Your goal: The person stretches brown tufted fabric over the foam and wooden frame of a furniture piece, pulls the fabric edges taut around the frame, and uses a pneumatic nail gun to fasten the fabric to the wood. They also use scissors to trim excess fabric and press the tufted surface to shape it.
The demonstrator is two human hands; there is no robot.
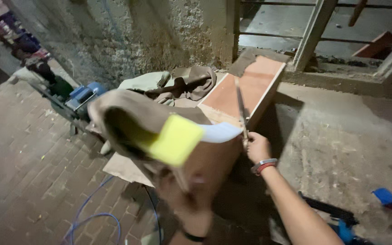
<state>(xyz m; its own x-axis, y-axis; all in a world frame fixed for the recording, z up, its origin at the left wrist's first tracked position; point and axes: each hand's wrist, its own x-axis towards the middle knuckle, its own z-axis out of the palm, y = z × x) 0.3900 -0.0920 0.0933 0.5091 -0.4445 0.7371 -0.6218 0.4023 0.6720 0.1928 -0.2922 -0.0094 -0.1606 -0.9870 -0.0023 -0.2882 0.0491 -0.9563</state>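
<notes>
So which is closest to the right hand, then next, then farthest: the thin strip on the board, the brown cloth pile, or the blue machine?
From the right hand:
1. Thin strip, touching it, running up the board.
2. Brown cloth pile, behind the board, by the wall.
3. Blue machine, far off to the left on the bricks.

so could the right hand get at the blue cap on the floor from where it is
Probably yes. The right hand is busy on the thin strip along the board, but the concrete between it and the blue cap looks bare, so nothing blocks a sideways reach once it lets go.
</notes>
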